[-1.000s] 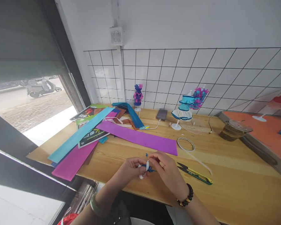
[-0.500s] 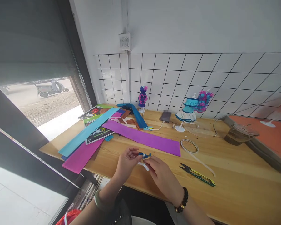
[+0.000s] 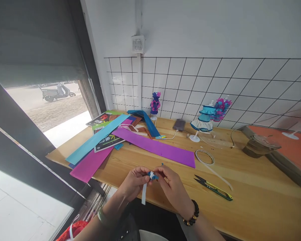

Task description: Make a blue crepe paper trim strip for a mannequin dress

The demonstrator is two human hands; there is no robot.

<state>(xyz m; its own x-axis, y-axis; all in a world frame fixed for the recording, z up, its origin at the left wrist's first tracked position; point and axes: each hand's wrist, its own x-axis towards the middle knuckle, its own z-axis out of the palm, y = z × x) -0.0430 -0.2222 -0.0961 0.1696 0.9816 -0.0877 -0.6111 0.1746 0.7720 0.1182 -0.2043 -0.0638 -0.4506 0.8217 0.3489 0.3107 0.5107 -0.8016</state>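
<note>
Over the front edge of the wooden table [image 3: 253,197], my left hand [image 3: 134,182] and my right hand [image 3: 172,185] pinch a small blue paper piece [image 3: 152,175] between their fingertips. A narrow white strip [image 3: 143,193] hangs down from the piece, under my left hand's fingers. Both hands are closed on it. Yellow-handled snips [image 3: 213,187] lie on the table just right of my right hand.
A purple paper strip [image 3: 155,147], a light blue strip [image 3: 97,139], a magenta strip [image 3: 91,164] and booklets lie at the left. A white tape roll [image 3: 205,157], paper-dress figures [image 3: 203,122], a small dark device [image 3: 179,125], a glass cup [image 3: 261,146] and an orange tray [image 3: 286,144] stand further back.
The white strip has swung from beside my right hand's fingers to hanging straight down below the blue piece. My hands have drawn closer together, and the view has shifted a little.
</note>
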